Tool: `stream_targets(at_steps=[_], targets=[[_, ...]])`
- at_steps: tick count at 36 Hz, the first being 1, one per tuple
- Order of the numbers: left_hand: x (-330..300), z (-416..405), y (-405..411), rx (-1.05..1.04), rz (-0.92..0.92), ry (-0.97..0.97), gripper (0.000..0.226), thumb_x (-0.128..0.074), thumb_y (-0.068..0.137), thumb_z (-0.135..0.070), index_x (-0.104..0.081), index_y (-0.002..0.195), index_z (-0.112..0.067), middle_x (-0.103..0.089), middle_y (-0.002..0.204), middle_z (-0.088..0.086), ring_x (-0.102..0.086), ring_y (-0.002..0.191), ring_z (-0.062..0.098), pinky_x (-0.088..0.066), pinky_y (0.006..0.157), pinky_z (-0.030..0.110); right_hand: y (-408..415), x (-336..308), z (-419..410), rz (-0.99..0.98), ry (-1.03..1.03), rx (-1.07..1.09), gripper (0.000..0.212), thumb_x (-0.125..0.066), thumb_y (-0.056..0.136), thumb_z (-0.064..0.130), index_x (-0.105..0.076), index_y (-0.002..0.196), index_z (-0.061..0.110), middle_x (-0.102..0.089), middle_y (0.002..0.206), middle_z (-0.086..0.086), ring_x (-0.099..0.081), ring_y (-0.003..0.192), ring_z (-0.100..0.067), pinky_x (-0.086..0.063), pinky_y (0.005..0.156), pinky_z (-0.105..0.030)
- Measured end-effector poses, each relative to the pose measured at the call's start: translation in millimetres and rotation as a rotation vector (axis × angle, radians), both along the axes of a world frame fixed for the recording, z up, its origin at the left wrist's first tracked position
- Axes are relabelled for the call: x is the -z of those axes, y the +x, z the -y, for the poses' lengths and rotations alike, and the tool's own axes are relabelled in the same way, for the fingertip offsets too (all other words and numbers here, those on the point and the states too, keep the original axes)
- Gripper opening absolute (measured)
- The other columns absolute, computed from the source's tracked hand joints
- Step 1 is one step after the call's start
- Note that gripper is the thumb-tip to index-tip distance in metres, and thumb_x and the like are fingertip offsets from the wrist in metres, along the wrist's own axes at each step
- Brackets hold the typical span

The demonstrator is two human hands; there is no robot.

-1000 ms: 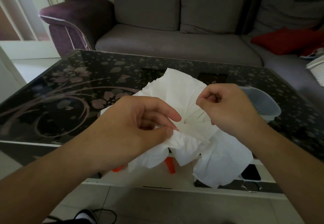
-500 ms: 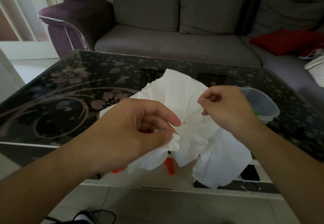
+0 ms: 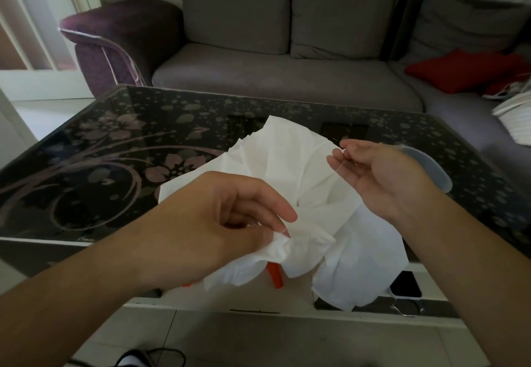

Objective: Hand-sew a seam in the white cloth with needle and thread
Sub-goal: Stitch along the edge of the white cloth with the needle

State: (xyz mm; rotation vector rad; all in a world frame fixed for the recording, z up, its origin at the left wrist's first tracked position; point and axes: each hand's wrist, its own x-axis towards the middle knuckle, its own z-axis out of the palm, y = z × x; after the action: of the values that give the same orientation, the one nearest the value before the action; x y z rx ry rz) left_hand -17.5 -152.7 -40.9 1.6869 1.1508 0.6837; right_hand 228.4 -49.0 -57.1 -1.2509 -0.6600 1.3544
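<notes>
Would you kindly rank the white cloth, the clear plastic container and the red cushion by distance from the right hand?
From the right hand:
1. White cloth, just left, beneath the fingers.
2. Clear plastic container, right behind the hand on the table.
3. Red cushion, far back right on the sofa.

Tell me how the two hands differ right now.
The left hand pinches a bunched fold of the white cloth low and near; the right hand is raised off to the side, palm up, fingers loosely spread, touching no cloth. A thin thread runs to the right hand. Both are bare.
</notes>
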Motion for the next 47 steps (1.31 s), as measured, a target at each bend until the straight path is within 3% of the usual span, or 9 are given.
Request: stream_targets(at_steps=[5, 9, 12, 16, 22, 27, 33, 39, 47], targets=[[0, -1, -2, 0.031, 0.02, -0.034, 0.041, -0.065, 0.095, 0.006, -0.08, 0.1, -0.031, -0.08, 0.101, 0.0, -0.076, 0.099, 0.019, -0.06, 0.092, 0.035, 8, -1, -3, -0.117, -0.009, 0.032, 0.018, -0.056, 0.101, -0.001, -0.071, 0.111, 0.0, -0.071, 0.105, -0.013, -0.071, 0.084, -0.015, -0.062, 0.07, -0.029], [-1, -2, -2, 0.063, -0.005, -0.055, 0.044, -0.062, 0.095, 0.008, -0.08, 0.1, -0.031, -0.08, 0.101, -0.001, -0.076, 0.1, 0.017, -0.059, 0.088, 0.029, 10, -4, -5, -0.249, -0.022, 0.046, 0.021, -0.056, 0.097, -0.003, -0.067, 0.115, -0.004, -0.059, 0.091, -0.011, -0.052, 0.067, -0.012, -0.051, 0.054, -0.02], [-2, -2, 0, 0.067, -0.017, -0.053, 0.046, -0.061, 0.096, 0.009, -0.08, 0.101, -0.033, -0.08, 0.101, -0.002, -0.075, 0.101, 0.016, -0.059, 0.089, 0.029, 13, -4, -7, -0.234, -0.036, 0.034, 0.031, -0.053, 0.097, -0.003, -0.059, 0.127, -0.004, -0.045, 0.072, -0.005, -0.041, 0.057, -0.01, -0.037, 0.047, -0.02], [-1, -3, 1, 0.05, -0.035, -0.035, 0.048, -0.061, 0.095, 0.009, -0.08, 0.099, -0.035, -0.08, 0.101, -0.003, -0.075, 0.101, 0.015, -0.059, 0.092, 0.032, 17, -1, -11, -0.159, -0.068, 0.066, 0.052, -0.055, 0.093, -0.005, -0.048, 0.145, -0.003, -0.038, 0.068, -0.003, -0.036, 0.049, -0.009, -0.031, 0.044, -0.022], [-2, -4, 0, 0.039, -0.046, -0.02, 0.047, -0.061, 0.094, 0.008, -0.08, 0.099, -0.035, -0.08, 0.1, -0.002, -0.075, 0.099, 0.017, -0.059, 0.092, 0.035, 20, 1, -12, -0.019, -0.131, -0.03, 0.029, -0.057, 0.093, -0.005, -0.062, 0.121, -0.007, -0.033, 0.069, -0.003, -0.029, 0.052, -0.01, -0.03, 0.046, -0.022], [-3, -5, 0, 0.024, -0.03, -0.01, 0.046, -0.062, 0.095, 0.007, -0.08, 0.098, -0.035, -0.08, 0.099, -0.003, -0.076, 0.096, 0.015, -0.057, 0.089, 0.031, 26, -1, -14, 0.047, -0.122, -0.08, 0.019, -0.057, 0.099, -0.001, -0.064, 0.116, -0.003, -0.035, 0.065, -0.001, -0.031, 0.052, -0.009, -0.032, 0.053, -0.023], [0, -10, 0, -0.047, -0.046, -0.006, 0.045, -0.062, 0.095, 0.005, -0.08, 0.095, -0.037, -0.08, 0.098, -0.006, -0.075, 0.099, 0.012, -0.058, 0.092, 0.037, 35, -20, -7, -0.074, 0.097, -0.071, 0.016, -0.048, 0.102, 0.002, -0.064, 0.101, 0.001, -0.047, 0.075, -0.002, -0.038, 0.05, -0.006, -0.035, 0.043, -0.019], [4, -9, -1, -0.111, -0.103, 0.038, 0.039, -0.065, 0.095, -0.003, -0.079, 0.095, -0.039, -0.079, 0.097, -0.011, -0.074, 0.099, 0.008, -0.059, 0.098, 0.041, 42, -44, 12, -0.201, 0.371, -0.146, 0.019, -0.045, 0.105, 0.013, -0.061, 0.096, 0.015, -0.054, 0.072, 0.003, -0.037, 0.051, -0.007, -0.037, 0.047, -0.019], [4, -6, -3, -0.115, -0.065, 0.037, 0.03, -0.068, 0.095, -0.008, -0.08, 0.097, -0.034, -0.079, 0.099, -0.01, -0.074, 0.099, 0.009, -0.058, 0.097, 0.037, 32, -52, 25, -0.163, 0.499, -0.153, 0.018, -0.043, 0.106, 0.018, -0.058, 0.097, 0.021, -0.05, 0.071, 0.006, -0.036, 0.053, -0.008, -0.042, 0.053, -0.022]])
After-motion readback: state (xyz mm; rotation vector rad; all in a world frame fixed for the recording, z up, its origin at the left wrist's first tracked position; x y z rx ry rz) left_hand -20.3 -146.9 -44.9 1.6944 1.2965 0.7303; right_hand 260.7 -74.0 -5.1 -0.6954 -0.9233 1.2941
